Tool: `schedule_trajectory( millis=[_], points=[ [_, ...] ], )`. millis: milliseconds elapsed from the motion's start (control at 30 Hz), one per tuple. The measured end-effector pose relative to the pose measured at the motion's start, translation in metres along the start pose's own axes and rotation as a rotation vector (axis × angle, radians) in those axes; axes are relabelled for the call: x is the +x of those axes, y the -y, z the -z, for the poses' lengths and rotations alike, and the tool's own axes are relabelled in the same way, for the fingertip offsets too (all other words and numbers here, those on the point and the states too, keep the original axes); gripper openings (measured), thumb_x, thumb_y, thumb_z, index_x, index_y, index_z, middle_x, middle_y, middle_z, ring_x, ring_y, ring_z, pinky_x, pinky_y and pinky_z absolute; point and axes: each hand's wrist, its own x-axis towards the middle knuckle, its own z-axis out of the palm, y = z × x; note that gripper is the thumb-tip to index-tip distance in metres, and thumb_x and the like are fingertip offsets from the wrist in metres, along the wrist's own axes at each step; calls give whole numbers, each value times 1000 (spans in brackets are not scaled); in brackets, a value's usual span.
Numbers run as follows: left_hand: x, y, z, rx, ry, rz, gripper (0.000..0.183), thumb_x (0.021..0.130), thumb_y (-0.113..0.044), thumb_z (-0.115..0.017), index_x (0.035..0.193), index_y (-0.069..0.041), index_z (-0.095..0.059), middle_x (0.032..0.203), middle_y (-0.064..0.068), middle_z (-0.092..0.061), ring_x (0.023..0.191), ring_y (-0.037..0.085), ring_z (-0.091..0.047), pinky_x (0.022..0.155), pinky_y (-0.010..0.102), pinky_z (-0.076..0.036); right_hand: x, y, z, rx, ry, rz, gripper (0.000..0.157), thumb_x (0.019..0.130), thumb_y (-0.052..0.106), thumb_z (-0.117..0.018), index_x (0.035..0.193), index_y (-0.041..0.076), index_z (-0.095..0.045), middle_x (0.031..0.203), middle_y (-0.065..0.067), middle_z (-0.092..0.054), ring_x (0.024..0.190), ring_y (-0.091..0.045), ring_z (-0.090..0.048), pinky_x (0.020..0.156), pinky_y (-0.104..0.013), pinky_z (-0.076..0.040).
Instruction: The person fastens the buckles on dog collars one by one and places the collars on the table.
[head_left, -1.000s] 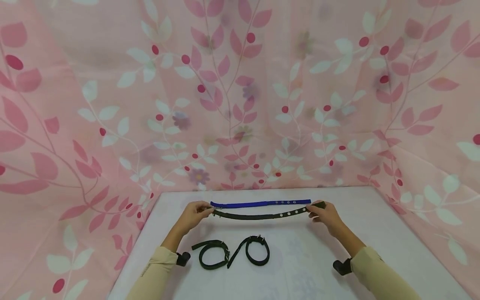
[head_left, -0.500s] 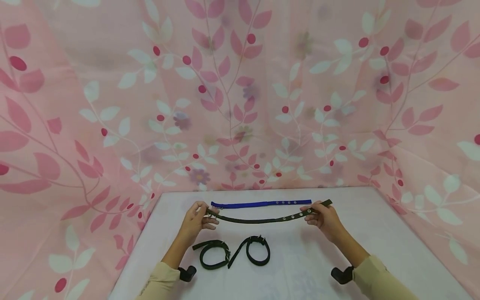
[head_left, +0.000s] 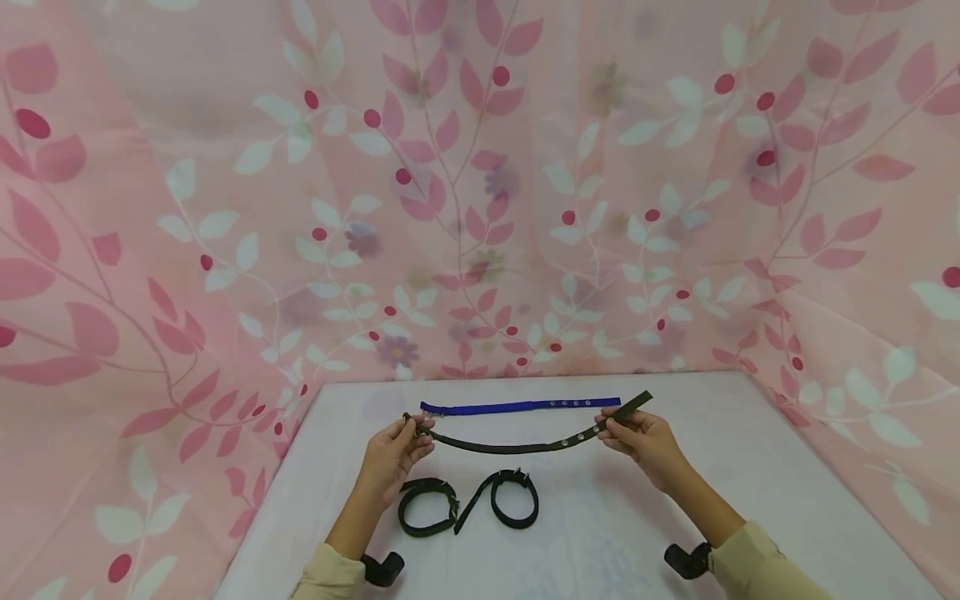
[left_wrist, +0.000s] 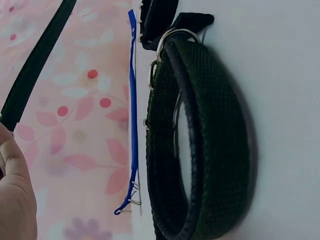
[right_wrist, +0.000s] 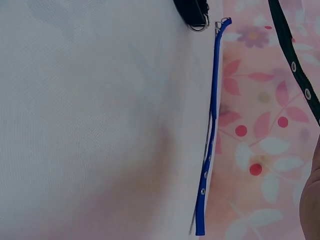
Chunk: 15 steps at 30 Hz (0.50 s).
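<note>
A dark green collar (head_left: 495, 449) with metal eyelets hangs in a shallow sag between both hands, above the table. My left hand (head_left: 387, 457) pinches its buckle end; in the left wrist view that hand (left_wrist: 15, 195) shows at the left edge. Near the eyelets, my right hand (head_left: 647, 443) pinches the other end, and the strap's tip sticks up past the fingers. In the right wrist view the collar's eyelets (right_wrist: 307, 94) show above the hand (right_wrist: 310, 200). Behind it a blue collar (head_left: 495, 408) lies stretched out flat along the table's far side.
Two dark green collars lie curled in loops in front, the left one (head_left: 401, 510) partly behind the left forearm, the right one (head_left: 537, 504) with its strap trailing left. The white table (head_left: 600, 533) ends at a pink floral curtain (head_left: 480, 208). Black wrist cameras (head_left: 385, 569) sit on both wrists.
The held collar has come nearer and sags deeper as the hands draw slightly closer together. More of its tip now shows beyond the right hand. The other collars have stayed put.
</note>
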Motion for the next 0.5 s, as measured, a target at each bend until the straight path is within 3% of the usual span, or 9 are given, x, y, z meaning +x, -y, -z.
schedule_trajectory(
  millis=[167, 333, 500],
  points=[
    [-5, 2, 1, -80, -1, -51, 32, 100, -20, -59, 122, 3, -60, 103, 6, -73, 81, 12, -66, 80, 30, -59, -3, -2, -4, -72, 12, 11, 28, 92, 10, -69, 118, 2, -68, 110, -7, -74, 87, -15, -75, 81, -30, -58],
    [-5, 1, -2, -59, 25, -94, 19, 102, -25, -55, 109, -15, -69, 99, -1, -73, 86, 11, -66, 83, 32, -56, -5, -4, -5, -221, -16, 64, 29, 94, 17, -69, 118, 2, -69, 99, 0, -75, 82, -12, -70, 74, -30, -60],
    [-9, 1, -12, -111, 85, -120, 23, 103, -25, -51, 110, -11, -68, 96, -1, -73, 93, 13, -70, 89, 31, -55, -7, -7, -8, -226, -10, 93, 27, 98, 20, -62, 118, 2, -67, 93, 0, -69, 88, -13, -68, 81, -29, -59]
  ],
)
